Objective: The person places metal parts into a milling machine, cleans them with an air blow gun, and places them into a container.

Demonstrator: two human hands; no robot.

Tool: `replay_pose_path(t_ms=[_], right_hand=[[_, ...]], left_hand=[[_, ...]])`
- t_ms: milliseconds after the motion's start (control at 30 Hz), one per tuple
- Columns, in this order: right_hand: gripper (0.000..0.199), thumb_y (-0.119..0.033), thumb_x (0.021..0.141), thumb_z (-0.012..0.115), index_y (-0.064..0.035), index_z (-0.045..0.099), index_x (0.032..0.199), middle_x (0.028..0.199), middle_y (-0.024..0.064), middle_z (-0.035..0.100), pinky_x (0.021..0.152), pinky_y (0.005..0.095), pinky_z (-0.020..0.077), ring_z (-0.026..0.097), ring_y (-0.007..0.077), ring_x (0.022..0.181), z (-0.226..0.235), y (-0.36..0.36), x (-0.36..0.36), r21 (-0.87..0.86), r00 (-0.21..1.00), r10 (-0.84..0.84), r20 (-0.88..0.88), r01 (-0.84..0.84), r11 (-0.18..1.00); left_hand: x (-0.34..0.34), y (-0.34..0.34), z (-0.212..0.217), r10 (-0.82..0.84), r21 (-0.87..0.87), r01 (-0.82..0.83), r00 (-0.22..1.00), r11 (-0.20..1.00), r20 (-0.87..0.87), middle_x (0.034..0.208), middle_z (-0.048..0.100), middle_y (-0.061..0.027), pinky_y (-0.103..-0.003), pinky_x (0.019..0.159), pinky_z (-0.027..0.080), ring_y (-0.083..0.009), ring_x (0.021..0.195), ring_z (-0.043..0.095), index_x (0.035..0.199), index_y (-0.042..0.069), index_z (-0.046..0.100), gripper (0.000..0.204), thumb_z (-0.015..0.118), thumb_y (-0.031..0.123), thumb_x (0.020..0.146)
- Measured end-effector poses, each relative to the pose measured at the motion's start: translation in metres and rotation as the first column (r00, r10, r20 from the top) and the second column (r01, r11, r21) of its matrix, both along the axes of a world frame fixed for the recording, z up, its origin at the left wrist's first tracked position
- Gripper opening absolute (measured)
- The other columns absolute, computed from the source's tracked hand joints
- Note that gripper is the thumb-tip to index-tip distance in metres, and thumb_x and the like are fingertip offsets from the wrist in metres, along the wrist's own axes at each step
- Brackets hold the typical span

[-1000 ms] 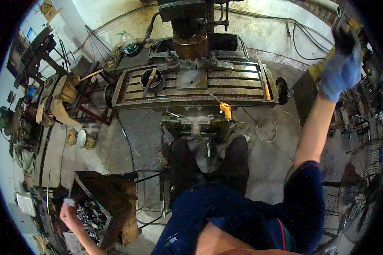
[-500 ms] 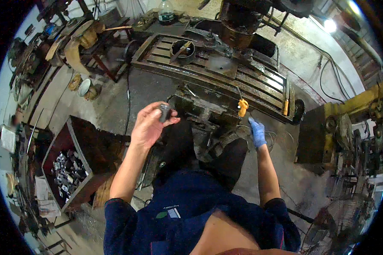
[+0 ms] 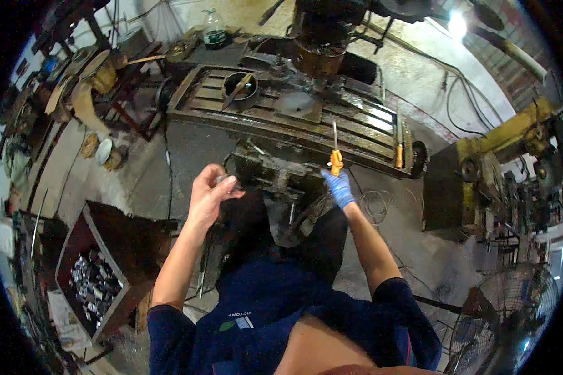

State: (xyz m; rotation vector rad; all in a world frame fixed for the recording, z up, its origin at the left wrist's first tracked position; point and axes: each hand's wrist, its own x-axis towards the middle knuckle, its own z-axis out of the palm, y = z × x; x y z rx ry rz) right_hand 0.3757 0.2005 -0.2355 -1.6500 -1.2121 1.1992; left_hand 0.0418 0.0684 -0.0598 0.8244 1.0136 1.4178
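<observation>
My left hand point(image 3: 207, 195), bare, is closed on a small dark metal block point(image 3: 229, 181), mostly hidden behind the thumb and fingers. My right hand point(image 3: 339, 189) wears a blue glove and is closed round the lower end of a yellow air blow gun point(image 3: 336, 161). The gun's thin metal nozzle points away from me, over the front edge of the slotted machine table point(image 3: 194, 112). Both hands are held short of that table, above the machine's knee point(image 3: 275, 172).
On the table stand a dark round pot point(image 3: 249, 100) with a brush across it and a yellow-handled tool point(image 3: 399, 153) at the right. The machine's spindle head point(image 3: 319, 56) hangs above. At left, a tilted bin point(image 3: 109, 234) holds many metal blocks. A fan point(image 3: 513, 306) stands lower right.
My right hand has moved left and taken hold of the air blow gun, which has shifted left with its nozzle upright. The left hand keeps the block, now turned and more hidden.
</observation>
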Motion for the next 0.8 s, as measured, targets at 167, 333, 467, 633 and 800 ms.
replay_pose_path(t_ms=[167,333,467,633,800], right_hand=[[0.044,-0.020,0.073,0.070,0.0020,0.052,0.106,0.089,0.0040,0.057,0.070,0.0257,0.0434,0.050,0.0114,0.076,0.063,-0.015,-0.009,0.356,0.999,-0.046,-0.003,0.044,0.934],[0.056,-0.033,0.070,0.071,0.0002,0.052,0.111,0.096,0.0123,0.062,0.075,0.0305,0.0457,0.058,0.0184,0.082,0.149,-0.010,0.009,0.379,0.956,0.001,0.292,-0.116,0.918],[0.051,-0.051,0.074,0.053,-0.0017,0.060,0.086,0.082,0.0194,0.063,0.074,0.0407,0.0468,0.060,0.0359,0.082,0.195,0.008,-0.017,-0.059,0.386,0.222,0.895,-0.392,0.918],[0.046,-0.045,0.073,0.053,-0.0029,0.066,0.085,0.089,0.0189,0.063,0.074,0.0396,0.0480,0.062,0.0315,0.084,0.203,0.055,-0.054,-0.213,0.242,0.287,0.927,-0.290,0.933],[0.047,-0.046,0.074,0.052,-0.0024,0.065,0.085,0.087,0.0189,0.063,0.073,0.0402,0.0480,0.061,0.0338,0.083,0.211,0.075,-0.063,-0.115,0.290,0.211,0.934,-0.316,0.942]], left_hand=[[-0.016,0.009,-0.046,0.100,-0.232,-0.091,0.995,0.968,0.025,0.074,0.049,-0.0055,-0.036,0.060,0.056,-0.0148,0.056,0.054,0.079,0.002,0.047,0.022,0.061,0.019,0.083],[-0.042,-0.004,-0.069,0.139,-0.300,-0.090,0.979,0.950,0.147,0.081,0.056,-0.0101,-0.038,0.065,0.055,-0.0208,0.063,0.060,0.084,0.000,0.049,0.022,0.056,0.021,0.086],[-0.050,-0.009,-0.077,0.175,-0.283,-0.107,0.958,0.953,0.226,0.081,0.056,-0.0105,-0.038,0.069,0.054,-0.0249,0.066,0.062,0.082,0.002,0.047,0.011,0.052,0.011,0.085],[-0.052,-0.012,-0.075,0.186,-0.258,-0.118,0.948,0.959,0.259,0.074,0.053,-0.0093,-0.040,0.066,0.055,-0.0265,0.064,0.061,0.077,0.002,0.046,0.008,0.050,0.008,0.080],[-0.057,-0.016,-0.085,0.139,-0.353,-0.070,0.975,0.933,0.174,0.069,0.054,-0.0125,-0.038,0.052,0.054,-0.0259,0.052,0.059,0.074,-0.002,0.048,0.014,0.047,0.011,0.078]])
